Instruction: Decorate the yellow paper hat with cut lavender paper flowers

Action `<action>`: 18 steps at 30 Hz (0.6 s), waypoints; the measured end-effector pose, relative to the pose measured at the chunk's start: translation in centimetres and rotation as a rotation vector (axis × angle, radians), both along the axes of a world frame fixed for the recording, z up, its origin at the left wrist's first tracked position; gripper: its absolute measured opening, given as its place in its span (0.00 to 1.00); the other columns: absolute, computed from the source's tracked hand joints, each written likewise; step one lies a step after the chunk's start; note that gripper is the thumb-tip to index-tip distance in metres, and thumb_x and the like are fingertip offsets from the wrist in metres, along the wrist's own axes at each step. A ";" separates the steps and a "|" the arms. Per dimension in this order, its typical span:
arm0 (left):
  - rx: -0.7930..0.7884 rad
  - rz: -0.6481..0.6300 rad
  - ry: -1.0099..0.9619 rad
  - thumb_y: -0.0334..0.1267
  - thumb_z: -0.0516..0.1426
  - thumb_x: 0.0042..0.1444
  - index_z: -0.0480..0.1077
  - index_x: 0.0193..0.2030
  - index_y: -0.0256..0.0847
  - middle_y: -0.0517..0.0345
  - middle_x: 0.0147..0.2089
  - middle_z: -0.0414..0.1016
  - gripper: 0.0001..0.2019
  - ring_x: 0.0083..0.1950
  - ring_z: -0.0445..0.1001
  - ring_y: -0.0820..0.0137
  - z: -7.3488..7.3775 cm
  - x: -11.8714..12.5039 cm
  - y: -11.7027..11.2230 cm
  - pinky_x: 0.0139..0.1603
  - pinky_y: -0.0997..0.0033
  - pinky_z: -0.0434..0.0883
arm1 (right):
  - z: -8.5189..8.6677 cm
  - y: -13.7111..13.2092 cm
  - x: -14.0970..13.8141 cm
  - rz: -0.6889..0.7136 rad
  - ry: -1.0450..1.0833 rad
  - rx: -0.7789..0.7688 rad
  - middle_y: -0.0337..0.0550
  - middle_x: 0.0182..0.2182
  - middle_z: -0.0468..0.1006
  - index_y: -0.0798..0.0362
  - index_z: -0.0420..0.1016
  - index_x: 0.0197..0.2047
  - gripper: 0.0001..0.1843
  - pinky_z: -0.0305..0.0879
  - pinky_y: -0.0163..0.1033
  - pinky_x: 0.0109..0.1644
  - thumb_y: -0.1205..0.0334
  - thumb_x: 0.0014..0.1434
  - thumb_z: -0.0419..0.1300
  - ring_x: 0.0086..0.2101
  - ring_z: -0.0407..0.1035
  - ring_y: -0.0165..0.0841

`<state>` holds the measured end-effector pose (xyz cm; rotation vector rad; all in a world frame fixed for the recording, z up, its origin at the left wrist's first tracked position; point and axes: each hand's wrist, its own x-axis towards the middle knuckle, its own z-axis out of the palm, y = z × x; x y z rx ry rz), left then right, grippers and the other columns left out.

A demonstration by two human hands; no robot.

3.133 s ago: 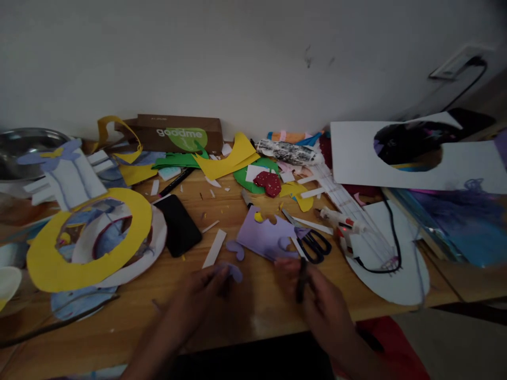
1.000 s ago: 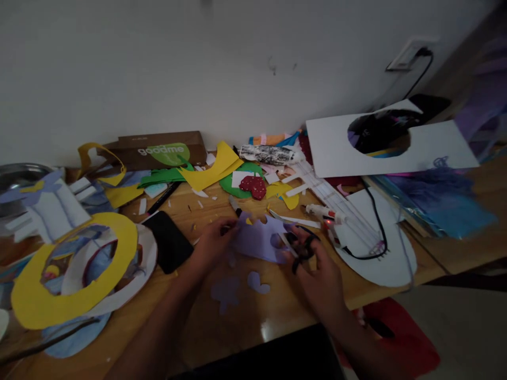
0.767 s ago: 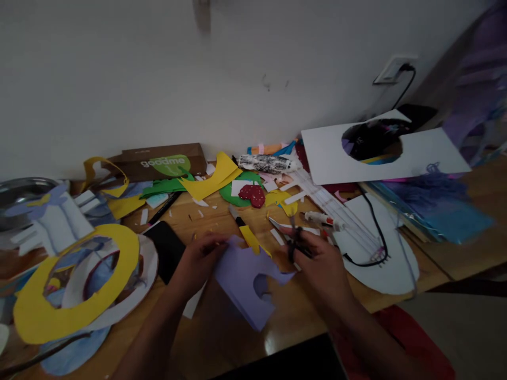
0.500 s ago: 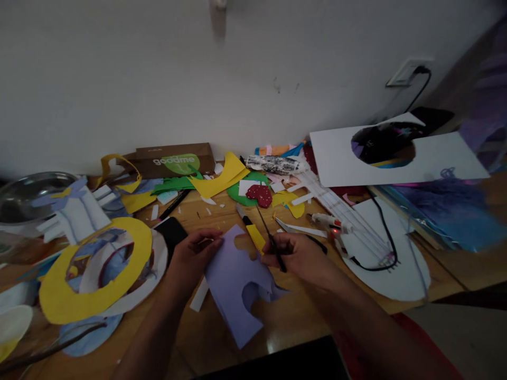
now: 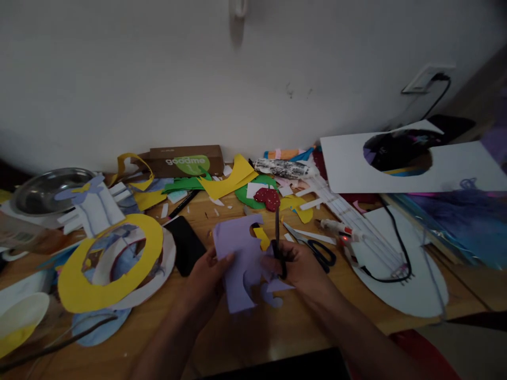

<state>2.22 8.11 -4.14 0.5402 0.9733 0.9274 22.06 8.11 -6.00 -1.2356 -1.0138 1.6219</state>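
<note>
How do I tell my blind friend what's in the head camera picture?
A person's left hand holds a purple sheet with curved cut-outs over a table; the right hand holds scissors beside it. A phone and yellow ring lie to the left, other scissors and a glue gun to the right.

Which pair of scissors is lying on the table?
The pair between the right hand and the white glue gun; the other pair is held in that hand.
</note>
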 end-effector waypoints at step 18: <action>0.678 -0.136 0.662 0.35 0.61 0.56 0.83 0.31 0.49 0.48 0.52 0.80 0.09 0.47 0.80 0.59 -0.7 -3.2 -0.9 0.34 0.72 0.74 | 1.8 -3.0 3.0 -0.242 -0.294 0.266 0.47 0.47 0.83 0.46 0.82 0.41 0.10 0.73 0.46 0.46 0.61 0.54 0.64 0.46 0.77 0.44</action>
